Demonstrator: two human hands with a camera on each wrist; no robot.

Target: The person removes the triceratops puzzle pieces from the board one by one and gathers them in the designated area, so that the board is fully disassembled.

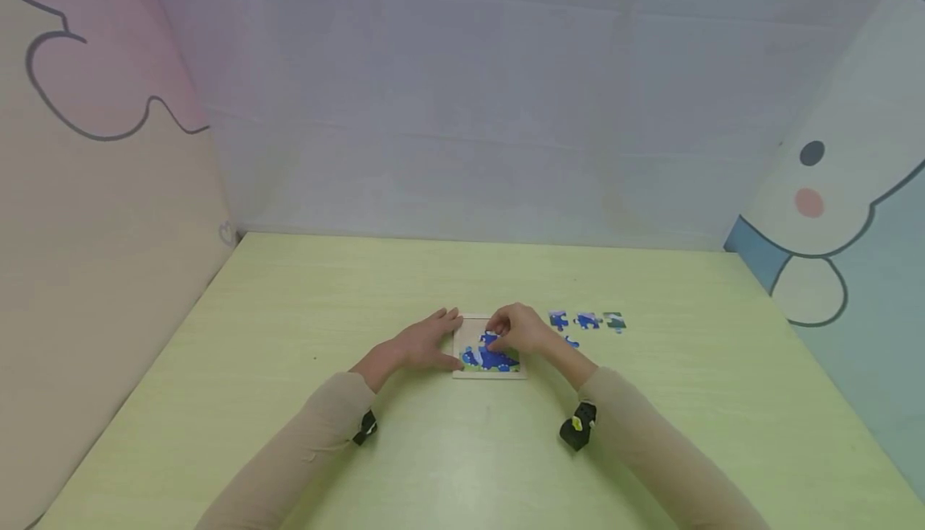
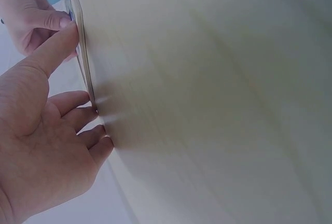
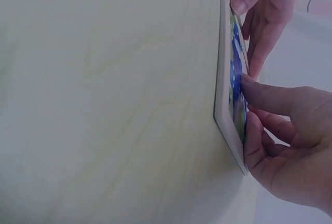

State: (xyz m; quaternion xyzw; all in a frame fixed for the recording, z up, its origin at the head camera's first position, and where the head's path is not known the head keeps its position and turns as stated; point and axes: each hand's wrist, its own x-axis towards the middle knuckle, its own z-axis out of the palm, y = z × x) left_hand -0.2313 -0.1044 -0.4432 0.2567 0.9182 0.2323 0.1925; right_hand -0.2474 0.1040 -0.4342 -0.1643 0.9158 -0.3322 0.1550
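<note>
A wooden puzzle frame (image 1: 490, 377) lies on the table, its lower part filled with pieces that form a blue dinosaur (image 1: 495, 360). The bare wood of its tray shows at the upper left. My left hand (image 1: 428, 340) rests along the frame's left side, thumb at the lower corner and fingers spread past the upper one. Over the middle of the frame, my right hand (image 1: 525, 329) pinches a blue puzzle piece (image 1: 489, 338) between thumb and fingers, close above the dinosaur. In the right wrist view, the right thumb (image 3: 270, 97) comes down onto the blue picture, and the fingertips hide part of the piece.
Right of the frame lie several loose puzzle pieces, among them a blue one (image 1: 559, 320), a middle one (image 1: 587, 320) and a green and white one (image 1: 614, 320). Another blue piece (image 1: 572, 342) sits partly behind the right wrist. A pale wall (image 1: 462, 112) borders the table's far edge.
</note>
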